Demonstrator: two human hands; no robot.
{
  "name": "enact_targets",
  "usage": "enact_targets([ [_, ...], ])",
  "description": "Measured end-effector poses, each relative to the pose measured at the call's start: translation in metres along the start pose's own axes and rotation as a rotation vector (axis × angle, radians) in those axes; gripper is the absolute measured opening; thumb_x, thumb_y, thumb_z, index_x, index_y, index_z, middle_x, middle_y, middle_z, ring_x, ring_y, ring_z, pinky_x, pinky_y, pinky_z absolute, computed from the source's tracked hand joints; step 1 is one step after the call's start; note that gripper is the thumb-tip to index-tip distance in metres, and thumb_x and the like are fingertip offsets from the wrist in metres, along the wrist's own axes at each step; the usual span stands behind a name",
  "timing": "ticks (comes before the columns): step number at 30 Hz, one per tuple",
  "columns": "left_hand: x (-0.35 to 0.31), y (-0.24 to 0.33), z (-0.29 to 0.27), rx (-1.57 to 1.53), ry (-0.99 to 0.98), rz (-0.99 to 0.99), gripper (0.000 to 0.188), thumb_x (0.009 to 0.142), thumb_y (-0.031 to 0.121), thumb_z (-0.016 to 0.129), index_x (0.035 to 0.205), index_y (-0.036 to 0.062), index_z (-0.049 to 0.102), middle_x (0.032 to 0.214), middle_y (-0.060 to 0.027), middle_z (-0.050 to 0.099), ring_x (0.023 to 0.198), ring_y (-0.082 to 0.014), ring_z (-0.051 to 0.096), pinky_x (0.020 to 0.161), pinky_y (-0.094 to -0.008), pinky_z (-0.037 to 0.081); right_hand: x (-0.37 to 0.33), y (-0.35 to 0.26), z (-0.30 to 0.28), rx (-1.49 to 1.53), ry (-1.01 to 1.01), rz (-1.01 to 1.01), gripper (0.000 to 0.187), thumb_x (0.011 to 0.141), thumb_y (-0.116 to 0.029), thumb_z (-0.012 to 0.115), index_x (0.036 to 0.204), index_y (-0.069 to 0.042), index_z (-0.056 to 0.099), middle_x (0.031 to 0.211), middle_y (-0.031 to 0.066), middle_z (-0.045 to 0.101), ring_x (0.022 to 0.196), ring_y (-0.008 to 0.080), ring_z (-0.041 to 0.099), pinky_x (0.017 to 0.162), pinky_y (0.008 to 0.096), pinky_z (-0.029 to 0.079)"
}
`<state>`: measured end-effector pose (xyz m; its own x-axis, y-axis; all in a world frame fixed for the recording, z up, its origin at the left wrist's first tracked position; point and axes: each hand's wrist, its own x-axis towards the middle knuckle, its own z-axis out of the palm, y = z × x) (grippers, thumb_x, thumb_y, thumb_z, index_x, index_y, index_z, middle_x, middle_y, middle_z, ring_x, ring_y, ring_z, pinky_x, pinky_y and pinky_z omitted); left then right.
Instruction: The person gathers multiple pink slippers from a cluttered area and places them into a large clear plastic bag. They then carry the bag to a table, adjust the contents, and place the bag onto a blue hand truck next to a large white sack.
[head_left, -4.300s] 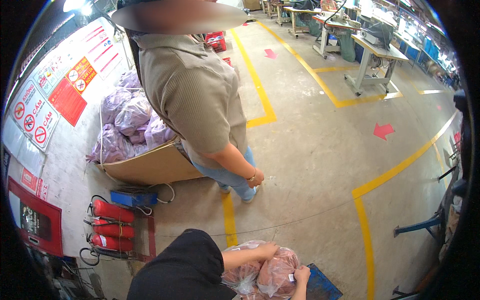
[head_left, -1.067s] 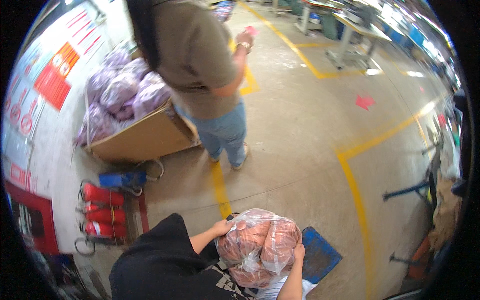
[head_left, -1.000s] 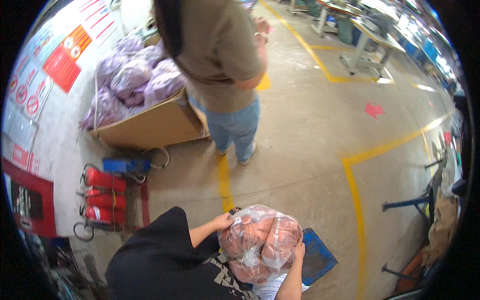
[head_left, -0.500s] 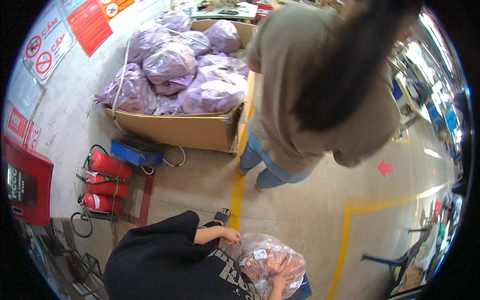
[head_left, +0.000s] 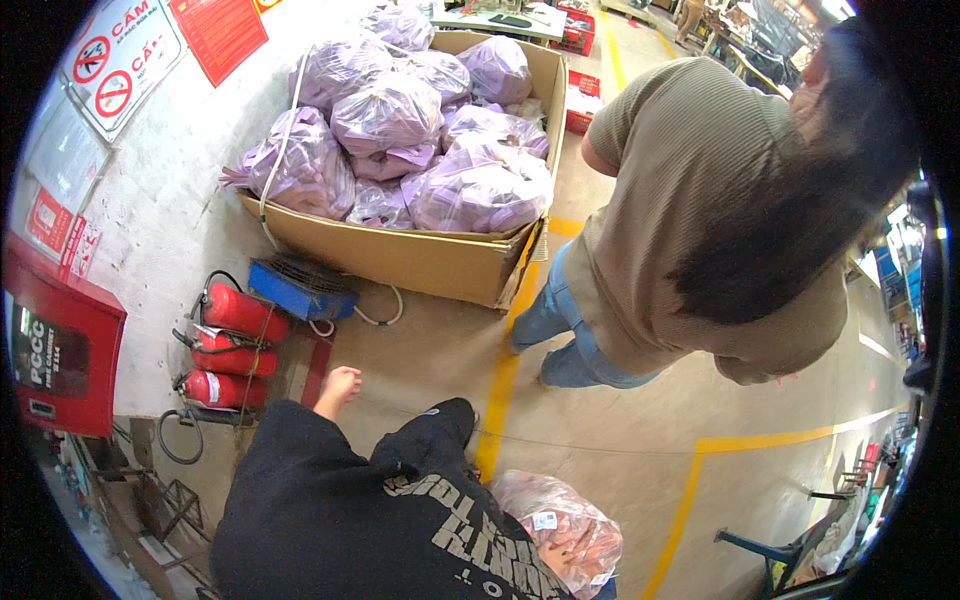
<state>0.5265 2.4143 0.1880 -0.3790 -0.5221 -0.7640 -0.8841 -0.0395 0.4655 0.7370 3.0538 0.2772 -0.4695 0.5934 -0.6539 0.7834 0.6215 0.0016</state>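
Note:
My left hand (head_left: 343, 386) hangs in the air over the floor, out in front of my black sleeve. Its fingers are curled in, and I see nothing held in them. To the right of my body sits a clear plastic bag (head_left: 562, 528) filled with salmon-coloured, cloth-like pieces, with white labels on it. A small bit of something blue shows under the bag. My right hand is out of view. My black shirt covers the bag's near left side.
Ahead stands a large cardboard box (head_left: 390, 262) piled with bags of purple material (head_left: 385, 120). Red fire extinguishers (head_left: 235, 350) and a blue device (head_left: 300, 290) are at left, by a red cabinet (head_left: 70, 345). Another person (head_left: 690, 230) stands close at front right.
My left hand has left the bag and swung to the left. My right hand, earlier on the bag, has gone from view. The other person appears farther right.

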Motion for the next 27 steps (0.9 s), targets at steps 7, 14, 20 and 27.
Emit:
enact_targets([
  [7, 0.010, 0.192, 0.053, 0.519, 0.127, 0.515, 0.073, 0.080, 0.011, 0.063, 0.150, 0.0213, 0.045, 0.112, -0.0207, 0.070, 0.108, -0.0370, 0.067, 0.094, -0.0451, 0.052, 0.007, -0.099, -0.004, 0.033, 0.028, 0.010, 0.118, 0.075, -0.041, 0.077, 0.161, -0.018, -0.001, 0.160, 0.0355, 0.009, 0.143, 0.0511, 0.027, 0.108, 0.0583, 0.039],
  [14, 0.031, 0.570, 0.036, 0.861, 0.278, 0.726, 0.088, 0.082, 0.017, 0.057, 0.160, 0.0322, 0.019, 0.132, -0.0185, 0.064, 0.121, -0.0328, 0.063, 0.099, -0.0497, 0.049, 0.020, -0.155, -0.013, 0.054, 0.018, 0.081, 0.118, 0.076, -0.040, 0.077, 0.161, -0.017, -0.002, 0.160, 0.0357, 0.010, 0.142, 0.0502, 0.031, 0.108, 0.0560, 0.041],
  [20, 0.067, 0.603, 0.049, 0.912, 0.347, 0.908, 0.061, 0.083, 0.018, 0.055, 0.144, 0.0179, 0.053, 0.137, -0.0153, 0.061, 0.127, -0.0312, 0.059, 0.103, -0.0501, 0.046, 0.021, -0.133, -0.002, 0.141, 0.029, 0.159, 0.118, 0.076, -0.039, 0.077, 0.161, -0.016, -0.002, 0.160, 0.0359, 0.011, 0.140, 0.0495, 0.036, 0.107, 0.0541, 0.043],
  [27, 0.078, 0.313, 0.095, 1.272, -0.546, 0.138, 0.009, 0.086, 0.013, 0.070, 0.088, 0.0084, 0.078, 0.083, -0.0086, 0.074, 0.072, -0.0243, 0.069, 0.062, -0.0430, 0.056, -0.011, -0.023, 0.076, 0.410, -0.042, 0.485, 0.117, 0.076, -0.037, 0.076, 0.161, -0.015, -0.002, 0.160, 0.0361, 0.012, 0.138, 0.0486, 0.040, 0.107, 0.0518, 0.045],
])
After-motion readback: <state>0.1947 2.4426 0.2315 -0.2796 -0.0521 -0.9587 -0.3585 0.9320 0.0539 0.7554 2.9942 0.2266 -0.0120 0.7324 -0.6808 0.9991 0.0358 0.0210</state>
